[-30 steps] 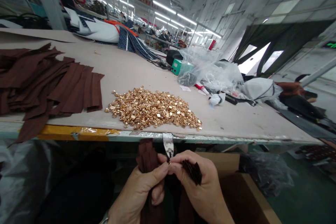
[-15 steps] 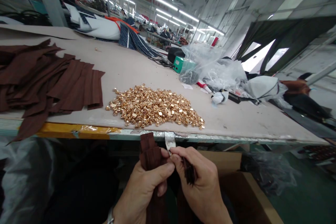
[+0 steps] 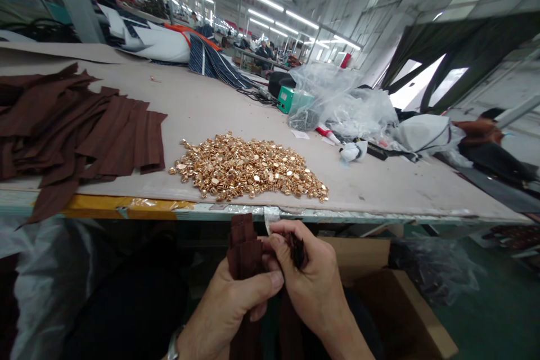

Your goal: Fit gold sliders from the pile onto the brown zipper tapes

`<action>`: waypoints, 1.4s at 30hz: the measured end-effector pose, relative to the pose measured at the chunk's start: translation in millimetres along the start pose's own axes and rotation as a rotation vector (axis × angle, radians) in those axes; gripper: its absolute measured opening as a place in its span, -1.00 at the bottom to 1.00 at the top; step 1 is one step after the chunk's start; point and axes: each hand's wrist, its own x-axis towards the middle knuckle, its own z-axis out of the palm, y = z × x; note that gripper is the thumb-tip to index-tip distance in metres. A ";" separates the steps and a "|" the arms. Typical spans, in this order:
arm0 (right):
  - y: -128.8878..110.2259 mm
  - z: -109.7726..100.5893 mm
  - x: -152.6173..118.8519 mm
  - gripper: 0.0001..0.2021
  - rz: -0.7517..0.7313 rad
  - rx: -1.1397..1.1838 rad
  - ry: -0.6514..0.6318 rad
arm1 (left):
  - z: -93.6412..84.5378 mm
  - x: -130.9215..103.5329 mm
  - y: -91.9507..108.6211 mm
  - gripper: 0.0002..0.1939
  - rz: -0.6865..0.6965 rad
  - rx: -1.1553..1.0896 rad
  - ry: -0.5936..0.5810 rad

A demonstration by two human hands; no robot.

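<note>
My left hand (image 3: 236,292) is closed around several brown zipper tapes (image 3: 244,253), their ends standing up in steps above the thumb. Close beside it, my right hand (image 3: 312,281) grips a folded bunch of brown zipper tapes (image 3: 296,250) against its palm. Its thumb and index finger pinch at the lower end of a whitish strip (image 3: 271,217) hanging from the table edge. Whatever lies between those fingertips is hidden. Just beyond both hands, a heap of small gold metal zipper sliders (image 3: 248,169) lies on the table.
More brown zipper tapes (image 3: 84,135) are piled on the table (image 3: 388,197) at left, one hanging over the edge. Clear plastic bags (image 3: 350,107) and a green box (image 3: 287,99) stand farther back. Below right is an open cardboard box (image 3: 413,309). People sit in the background.
My right hand has turned and shifted slightly left and up, its fingertips covering more of the whitish strip. The left hand keeps its hold on the zipper tapes. The view has shifted slightly.
</note>
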 end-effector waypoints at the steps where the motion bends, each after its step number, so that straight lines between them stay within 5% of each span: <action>1: -0.4 0.1 1.0 -0.88 0.020 0.012 -0.005 | -0.5 -0.8 -0.1 -0.76 0.004 0.003 -0.006; 6: 2.9 -2.3 1.3 -0.88 0.039 0.056 0.017 | -4.3 0.3 -1.0 -0.81 0.005 0.014 -0.042; 13: 8.5 -5.8 -1.6 -0.86 0.072 0.128 0.023 | 1.7 16.1 -0.1 -0.62 -0.021 -0.022 -0.002; 21: 7.7 -10.7 -3.3 -0.84 -0.028 0.035 -0.019 | 2.0 14.2 -3.9 -0.70 -0.041 -0.104 0.008; 33: 2.5 -12.5 0.1 -0.86 0.033 0.082 -0.060 | 0.6 12.7 -3.2 -0.72 -0.193 -0.248 -0.062; 42: 3.7 -14.3 1.1 -0.87 0.035 0.090 -0.076 | 0.8 14.1 -4.2 -0.75 -0.131 -0.208 -0.072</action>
